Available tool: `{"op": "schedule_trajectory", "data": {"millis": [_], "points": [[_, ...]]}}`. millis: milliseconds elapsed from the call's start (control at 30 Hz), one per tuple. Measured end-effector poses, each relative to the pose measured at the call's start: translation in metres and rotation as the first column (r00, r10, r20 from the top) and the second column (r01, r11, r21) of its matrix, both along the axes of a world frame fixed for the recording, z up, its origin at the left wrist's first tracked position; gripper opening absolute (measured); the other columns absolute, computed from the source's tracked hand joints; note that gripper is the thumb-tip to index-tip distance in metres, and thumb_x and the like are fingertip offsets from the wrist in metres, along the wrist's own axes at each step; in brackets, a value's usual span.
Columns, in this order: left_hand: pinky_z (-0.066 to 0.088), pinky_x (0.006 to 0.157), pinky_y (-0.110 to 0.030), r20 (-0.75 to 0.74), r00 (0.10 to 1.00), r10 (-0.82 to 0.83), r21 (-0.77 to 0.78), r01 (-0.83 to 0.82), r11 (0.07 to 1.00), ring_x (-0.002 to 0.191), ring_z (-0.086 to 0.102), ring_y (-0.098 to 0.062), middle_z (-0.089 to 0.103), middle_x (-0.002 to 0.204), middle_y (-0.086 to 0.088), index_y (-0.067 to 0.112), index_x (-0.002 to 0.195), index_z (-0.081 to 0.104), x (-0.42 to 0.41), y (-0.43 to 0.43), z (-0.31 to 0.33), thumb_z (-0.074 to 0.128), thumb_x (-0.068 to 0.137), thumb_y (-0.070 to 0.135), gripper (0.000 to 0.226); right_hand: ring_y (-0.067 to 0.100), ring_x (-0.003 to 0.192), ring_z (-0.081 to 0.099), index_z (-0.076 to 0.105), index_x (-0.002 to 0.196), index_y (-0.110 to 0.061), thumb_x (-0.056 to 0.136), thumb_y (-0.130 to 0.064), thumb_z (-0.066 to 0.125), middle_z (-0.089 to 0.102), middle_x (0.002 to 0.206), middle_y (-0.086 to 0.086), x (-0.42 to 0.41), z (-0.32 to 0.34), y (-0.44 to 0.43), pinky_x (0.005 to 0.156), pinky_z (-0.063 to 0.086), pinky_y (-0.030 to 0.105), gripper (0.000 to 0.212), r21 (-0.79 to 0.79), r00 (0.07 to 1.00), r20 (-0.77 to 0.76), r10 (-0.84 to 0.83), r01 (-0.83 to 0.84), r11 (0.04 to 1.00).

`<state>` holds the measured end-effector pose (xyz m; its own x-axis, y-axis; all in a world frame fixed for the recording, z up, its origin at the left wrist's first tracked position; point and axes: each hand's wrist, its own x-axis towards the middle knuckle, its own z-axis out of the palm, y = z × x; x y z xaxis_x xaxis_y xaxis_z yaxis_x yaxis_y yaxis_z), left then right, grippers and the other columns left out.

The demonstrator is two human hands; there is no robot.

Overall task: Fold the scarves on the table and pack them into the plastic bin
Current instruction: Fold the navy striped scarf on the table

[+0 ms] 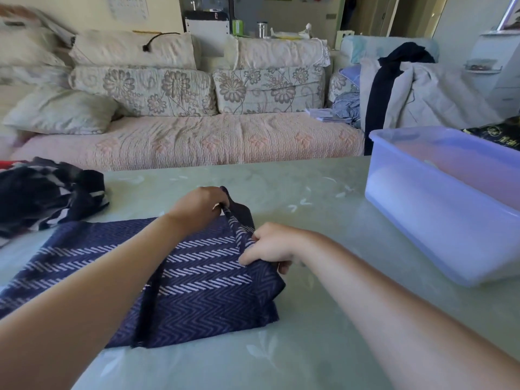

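At frame centre, the left hand [201,202] and right hand [271,244] are both reaching forward, each pinching the navy chevron scarf's [197,282] raised right edge.

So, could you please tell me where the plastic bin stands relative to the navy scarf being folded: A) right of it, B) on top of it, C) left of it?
A: the plastic bin stands on the table, apart from and to the right of the navy scarf.
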<state>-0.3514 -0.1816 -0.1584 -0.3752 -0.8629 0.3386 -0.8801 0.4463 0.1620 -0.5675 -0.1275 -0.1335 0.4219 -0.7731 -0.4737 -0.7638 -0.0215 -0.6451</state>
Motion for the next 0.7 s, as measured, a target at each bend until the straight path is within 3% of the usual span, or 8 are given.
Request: {"op": "schedule_trajectory", "data": {"millis": [200, 333, 433, 467, 533, 600, 667, 700], "points": [[0.049, 0.092, -0.033, -0.046, 0.987, 0.155, 0.062, -0.152, 0.987, 0.107, 0.064, -0.024, 0.070, 0.115, -0.003, 0.012, 0.101, 0.076, 0.072, 0.022, -0.012, 0.062, 0.083, -0.004, 0.028, 0.022, 0.059, 0.050, 0.061, 0.088, -0.017, 0.080, -0.021, 0.076, 0.058, 0.079, 0.009, 0.084, -0.014, 0.026, 0.039, 0.036, 0.020, 0.017, 0.021, 0.990, 0.129, -0.052, 0.050, 0.999], [0.039, 0.108, -0.028, -0.062, 0.982, 0.180, 0.172, -0.167, 0.971, 0.121, 0.058, -0.022, 0.065, 0.128, -0.004, 0.016, 0.103, 0.078, 0.100, 0.026, -0.036, 0.055, 0.084, -0.007, 0.038, 0.020, 0.052, 0.050, 0.055, 0.077, -0.013, 0.082, -0.020, 0.075, 0.050, 0.068, 0.004, 0.120, -0.027, 0.044, 0.037, 0.041, 0.020, 0.023, 0.028, 0.996, 0.086, -0.032, 0.030, 0.999], [0.034, 0.112, -0.033, 0.006, 0.978, 0.208, 0.295, -0.201, 0.934, 0.130, 0.050, -0.017, 0.059, 0.136, 0.005, 0.028, 0.109, 0.075, 0.108, 0.026, -0.047, 0.047, 0.083, -0.008, 0.052, 0.022, 0.055, 0.065, 0.061, 0.108, -0.005, 0.093, -0.031, 0.065, 0.066, 0.084, 0.007, 0.129, -0.024, 0.052, 0.039, 0.043, 0.021, 0.030, 0.203, 0.993, 0.115, 0.008, -0.031, 0.979], [0.034, 0.110, -0.035, 0.022, 0.972, 0.234, 0.286, -0.231, 0.930, 0.131, 0.047, -0.015, 0.057, 0.137, 0.009, 0.033, 0.109, 0.074, 0.110, 0.027, -0.048, 0.046, 0.083, -0.005, 0.054, 0.023, 0.057, 0.068, 0.061, 0.113, -0.007, 0.095, -0.034, 0.061, 0.069, 0.089, 0.007, 0.130, -0.023, 0.050, 0.040, 0.042, 0.021, 0.032, 0.198, 0.990, 0.139, -0.012, -0.015, 0.980], [0.031, 0.106, -0.035, 0.078, 0.961, 0.264, 0.167, -0.274, 0.947, 0.130, 0.045, -0.014, 0.055, 0.139, 0.012, 0.036, 0.114, 0.071, 0.108, 0.030, -0.045, 0.048, 0.086, 0.003, 0.049, 0.023, 0.066, 0.071, 0.066, 0.100, -0.019, 0.094, -0.034, 0.056, 0.072, 0.090, 0.000, 0.128, -0.023, 0.043, 0.046, 0.045, 0.024, 0.019, 0.013, 0.985, 0.171, -0.037, 0.036, 0.999], [0.029, 0.103, -0.035, 0.049, 0.960, 0.274, 0.075, -0.278, 0.958, 0.129, 0.044, -0.016, 0.053, 0.140, 0.010, 0.033, 0.121, 0.066, 0.100, 0.035, -0.041, 0.047, 0.091, 0.010, 0.042, 0.020, 0.087, 0.069, 0.068, 0.091, -0.030, 0.088, -0.037, 0.053, 0.070, 0.094, -0.009, 0.122, -0.026, 0.034, 0.069, 0.053, 0.030, 0.017, -0.326, 0.999, 0.040, 0.009, 0.005, 0.945], [0.029, 0.106, -0.037, 0.046, 0.959, 0.278, 0.089, -0.282, 0.955, 0.133, 0.040, -0.017, 0.047, 0.145, 0.007, 0.032, 0.131, 0.058, 0.091, 0.043, -0.040, 0.043, 0.098, 0.024, 0.038, 0.021, 0.116, 0.055, 0.066, 0.111, -0.037, 0.092, -0.041, 0.052, 0.063, 0.121, -0.007, 0.113, -0.037, 0.026, 0.097, 0.045, 0.037, 0.024, -0.584, 0.969, -0.225, 0.102, -0.218, 0.782], [0.027, 0.110, -0.038, 0.100, 0.953, 0.285, 0.134, -0.297, 0.946, 0.138, 0.035, -0.018, 0.040, 0.152, 0.006, 0.033, 0.139, 0.050, 0.087, 0.047, -0.042, 0.040, 0.100, 0.035, 0.041, 0.024, 0.130, 0.044, 0.060, 0.127, -0.035, 0.094, -0.044, 0.051, 0.053, 0.139, -0.002, 0.108, -0.045, 0.023, 0.108, 0.037, 0.040, 0.035, -0.621, 0.933, -0.329, 0.145, -0.330, 0.711]]}}
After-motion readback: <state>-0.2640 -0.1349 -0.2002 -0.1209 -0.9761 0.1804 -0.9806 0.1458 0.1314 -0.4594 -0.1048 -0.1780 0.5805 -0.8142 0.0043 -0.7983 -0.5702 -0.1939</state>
